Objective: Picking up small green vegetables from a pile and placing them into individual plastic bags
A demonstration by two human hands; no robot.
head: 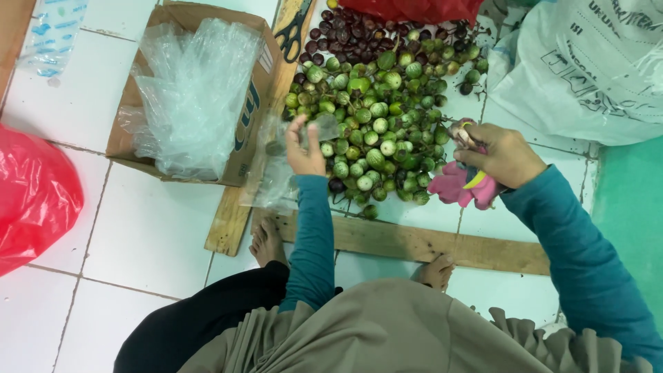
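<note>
Now L hand [304, 148] pinching clear bag [276, 173] at eggplant pile [376, 103] edge; R hand [501, 155] clutching pink cloth [459, 185]

The small round eggplants [376, 117] in front of me are green with pale white striping; those at the pile's far edge [345, 38] are dark purple. My sleeves [311, 235] are teal, the gloves [461, 186] pink with yellow. The floor [138, 242] is white tile, the box [252, 117] brown, one bag [31, 193] red.
</note>
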